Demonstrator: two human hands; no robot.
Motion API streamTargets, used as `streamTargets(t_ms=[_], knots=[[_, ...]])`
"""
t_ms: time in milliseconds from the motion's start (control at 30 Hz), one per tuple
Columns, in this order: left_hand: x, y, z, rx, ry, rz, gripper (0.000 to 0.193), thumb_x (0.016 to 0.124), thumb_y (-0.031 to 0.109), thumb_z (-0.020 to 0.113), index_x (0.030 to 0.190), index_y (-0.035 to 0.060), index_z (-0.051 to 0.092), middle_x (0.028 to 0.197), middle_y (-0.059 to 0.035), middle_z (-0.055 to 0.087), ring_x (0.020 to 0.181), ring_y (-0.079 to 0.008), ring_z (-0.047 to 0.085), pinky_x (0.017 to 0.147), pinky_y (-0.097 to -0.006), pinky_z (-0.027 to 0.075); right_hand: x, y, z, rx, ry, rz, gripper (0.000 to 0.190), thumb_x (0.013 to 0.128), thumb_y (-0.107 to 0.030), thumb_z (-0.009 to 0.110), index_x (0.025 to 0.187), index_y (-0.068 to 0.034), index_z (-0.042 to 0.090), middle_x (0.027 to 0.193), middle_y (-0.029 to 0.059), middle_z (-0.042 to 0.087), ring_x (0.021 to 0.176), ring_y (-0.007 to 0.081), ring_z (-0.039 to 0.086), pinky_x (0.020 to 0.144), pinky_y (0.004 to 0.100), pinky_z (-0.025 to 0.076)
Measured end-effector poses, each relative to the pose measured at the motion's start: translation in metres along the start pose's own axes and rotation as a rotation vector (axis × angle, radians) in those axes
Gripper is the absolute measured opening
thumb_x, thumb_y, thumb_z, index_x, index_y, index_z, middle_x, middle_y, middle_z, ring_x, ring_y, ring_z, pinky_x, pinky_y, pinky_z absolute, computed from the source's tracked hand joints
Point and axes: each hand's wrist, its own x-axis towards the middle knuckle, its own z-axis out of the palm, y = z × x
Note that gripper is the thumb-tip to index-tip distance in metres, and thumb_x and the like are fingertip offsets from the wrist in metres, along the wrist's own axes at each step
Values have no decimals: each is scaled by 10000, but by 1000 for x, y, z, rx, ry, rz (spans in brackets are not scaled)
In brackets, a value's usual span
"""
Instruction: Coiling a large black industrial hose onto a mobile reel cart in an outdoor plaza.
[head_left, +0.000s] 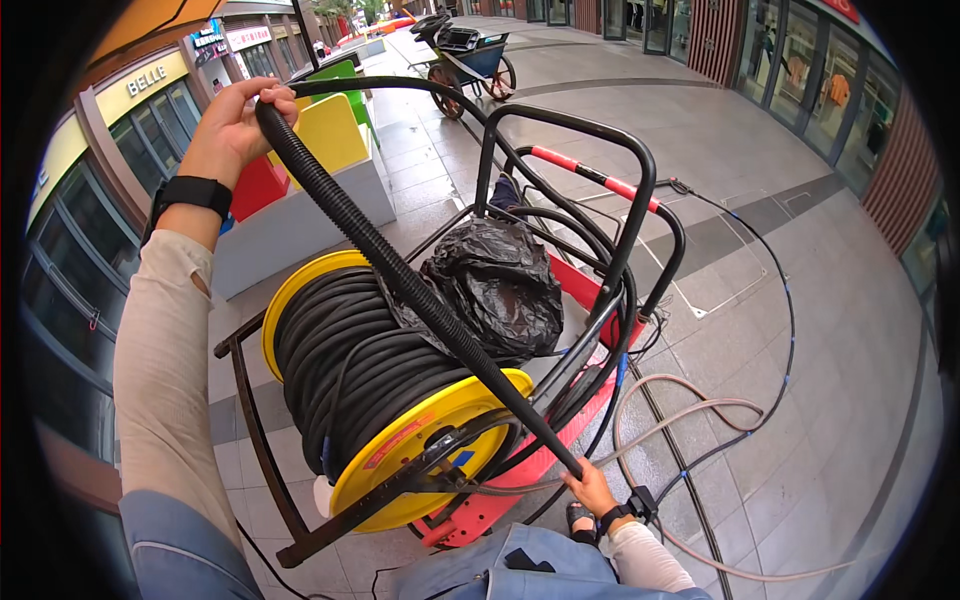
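Note:
A black corrugated hose (375, 247) slants across the view in front of me. High on the left, my left hand (244, 124) grips its upper end, where a smooth black hose (390, 84) arches away to the right. My right hand (591, 489) is closed around the narrower lower end, near my apron. Beneath the corrugated hose lies a reel with yellow flanges (352, 480), wound with thick black hose (337, 352). A crumpled black plastic bag (495, 285) covers something beside the reel, on a red wheeled machine (517, 480) with a black tubular handle (577, 120).
Clear hose (697, 405) and a dark hose with blue marks (787, 322) loop over the tiled pavement (832, 420). A blue handcart (480, 60) stands farther ahead. Coloured seats on a grey bench (300, 232) are at left. Someone's foot (506, 191) shows behind the machine.

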Motion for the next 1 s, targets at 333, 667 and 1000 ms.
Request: streamTargets(t_ms=[333, 667, 1000], knots=[[-25, 35, -164, -347, 22, 208, 423, 890, 282, 486, 1098, -66, 364, 1050, -257, 490, 985, -346, 541, 975, -545, 364, -1, -278, -102, -276, -73, -549, 249, 802, -231, 660, 866, -26, 533, 497, 131, 490, 470, 317, 541, 439, 367, 388], [-166, 8, -250, -201, 513, -19, 316, 864, 171, 538, 1044, -42, 388, 1056, -236, 481, 998, -368, 545, 850, -532, 461, 12, -382, -3, -468, -266, -966, 311, 820, -295, 621, 844, -16, 486, 542, 167, 518, 531, 358, 546, 466, 412, 415], [-161, 87, -359, 255, 502, 144, 139, 773, -17, 550, 725, 10, 423, 596, -35, 436, 454, -87, 418, 387, -183, 399, -20, -465, 87, -430, -477, -1005, 357, 850, -290, 571, 1032, -3, 460, 506, 170, 514, 490, 360, 539, 461, 423, 426]])
